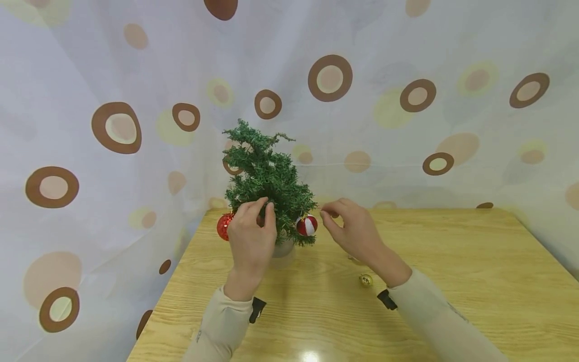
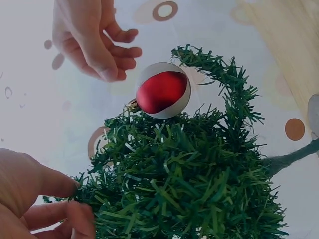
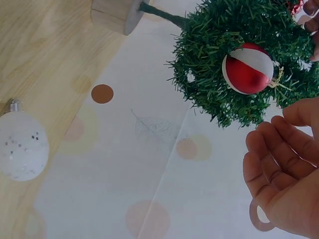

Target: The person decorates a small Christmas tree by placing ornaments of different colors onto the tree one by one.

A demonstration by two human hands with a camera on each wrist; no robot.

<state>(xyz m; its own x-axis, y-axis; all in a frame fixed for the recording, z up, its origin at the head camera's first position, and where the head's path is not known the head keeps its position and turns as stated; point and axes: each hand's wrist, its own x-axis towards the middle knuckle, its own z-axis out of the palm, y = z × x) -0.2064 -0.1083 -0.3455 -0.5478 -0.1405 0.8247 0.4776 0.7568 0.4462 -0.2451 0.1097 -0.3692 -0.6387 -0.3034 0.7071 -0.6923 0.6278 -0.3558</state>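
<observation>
A small green artificial Christmas tree (image 1: pixel 271 173) stands towards the back of the table. My left hand (image 1: pixel 251 234) is at its front, and in the left wrist view the thumb and fingers pinch a branch tip (image 2: pixel 84 191). A red-and-white striped bauble (image 1: pixel 306 225) hangs on the tree's right side. Just right of that bauble, my right hand (image 1: pixel 357 231) is held in the air with loosely bent fingers, apart from it and holding nothing. A red glittery bauble (image 1: pixel 223 227) hangs at the left, partly behind my left hand.
On the wooden table (image 1: pixel 452 281), a small gold bauble (image 1: pixel 366 280) lies below my right forearm. The right wrist view also has a white speckled bauble (image 3: pixel 24 147) on the tabletop. The tree's base (image 1: pixel 283 249) is partly hidden. A spotted curtain (image 1: pixel 362 125) hangs behind and to the left.
</observation>
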